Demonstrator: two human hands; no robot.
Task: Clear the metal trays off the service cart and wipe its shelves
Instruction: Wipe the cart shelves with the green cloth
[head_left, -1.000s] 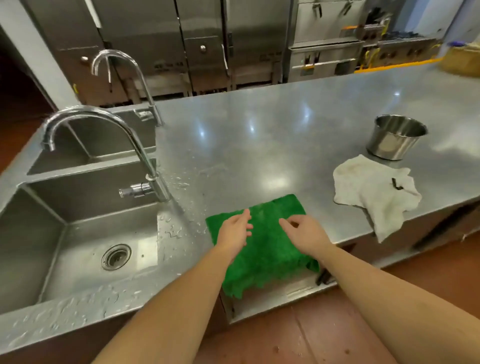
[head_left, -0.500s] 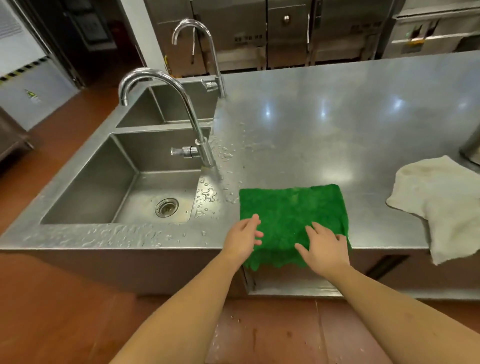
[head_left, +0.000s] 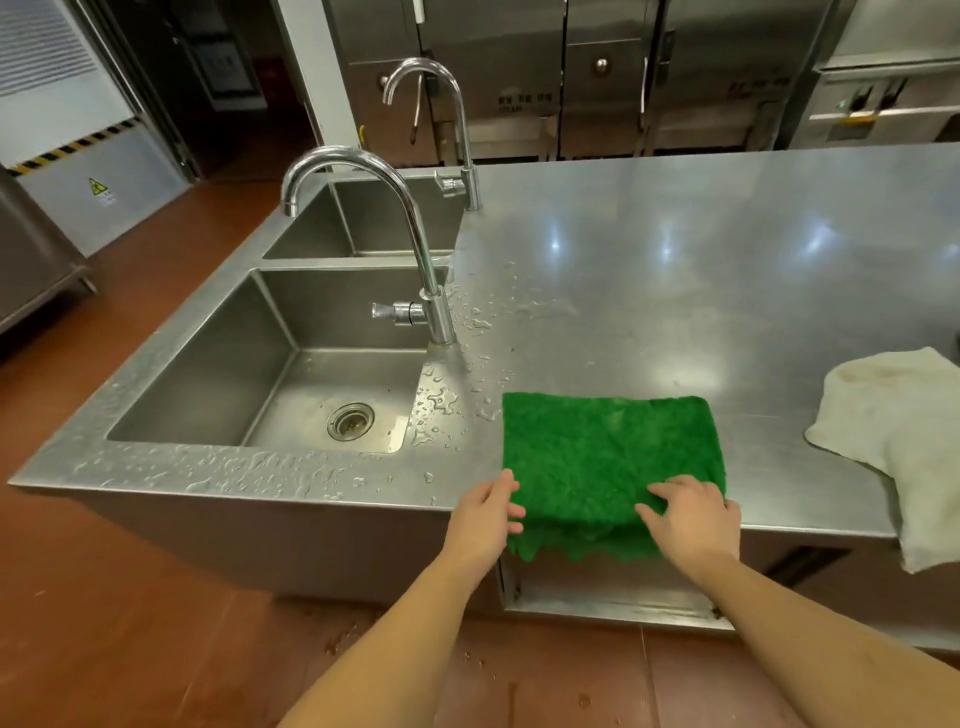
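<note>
— Why is the green cloth (head_left: 610, 457) spread flat with its near edge hanging over the counter (head_left: 727, 291) lip?

— Probably so it can be folded or picked up: an overhanging edge is easy to get fingers under. The left hand (head_left: 485, 519) sits at the cloth's left edge, fingers loosely curled and touching it, not clamped. The right hand (head_left: 691, 519) lies spread on the near right corner, pressing rather than gripping.

— And the cart with its trays?

— Neither is in view. The cloth lies just right of the wet sink (head_left: 218, 364), likely just rinsed for wiping shelves.
</note>
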